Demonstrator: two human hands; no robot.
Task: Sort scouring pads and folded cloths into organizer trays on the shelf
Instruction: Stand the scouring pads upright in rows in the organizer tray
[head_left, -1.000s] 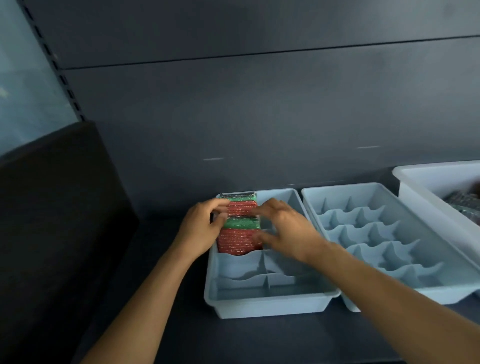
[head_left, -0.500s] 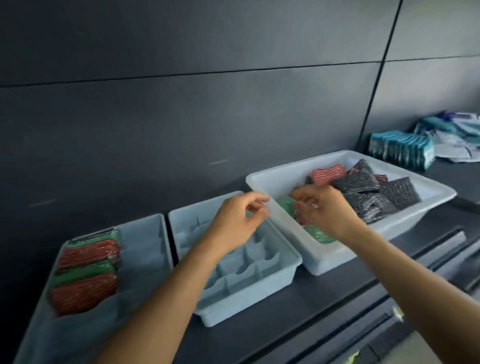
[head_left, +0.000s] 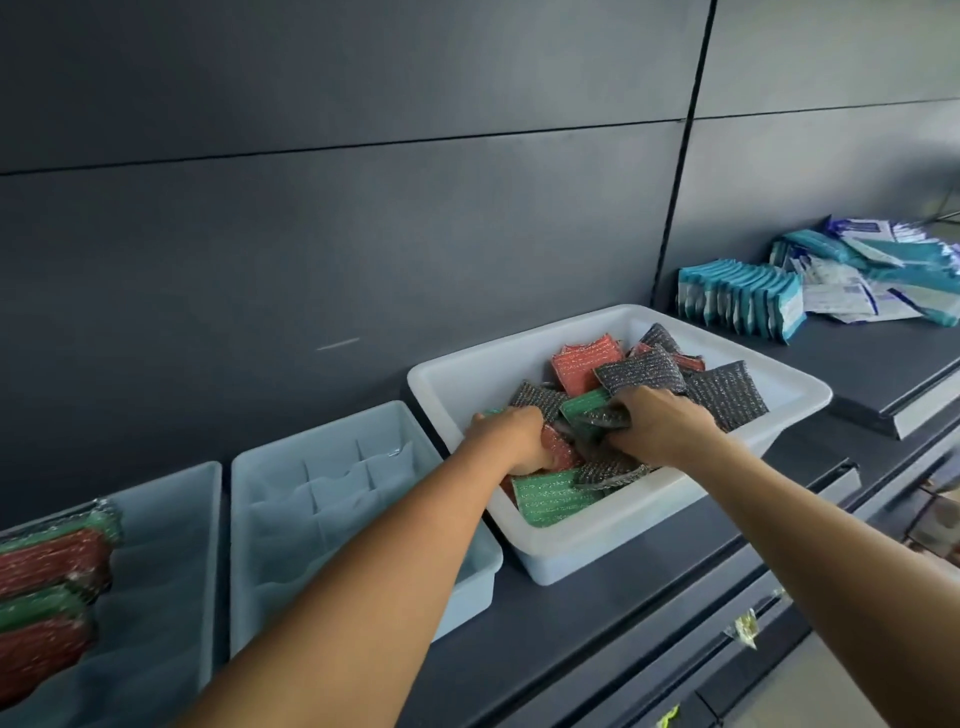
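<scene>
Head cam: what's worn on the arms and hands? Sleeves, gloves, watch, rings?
No gloves on the left hand or the right hand. The left forearm and right forearm are uncovered to the frame edge, with no sleeve or cuff in view. No watch or bracelet shows. Rings: too hidden to tell.

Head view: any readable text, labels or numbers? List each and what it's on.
No text is legible.
Stacked teal packets: printed, but too blurred to read.
Loose white-and-blue packets: dark print, too small to read.
Shelf-edge tags: yellow-green, blurred and unreadable.
White bin, organizer trays, scouring pads: no text visible.
</scene>
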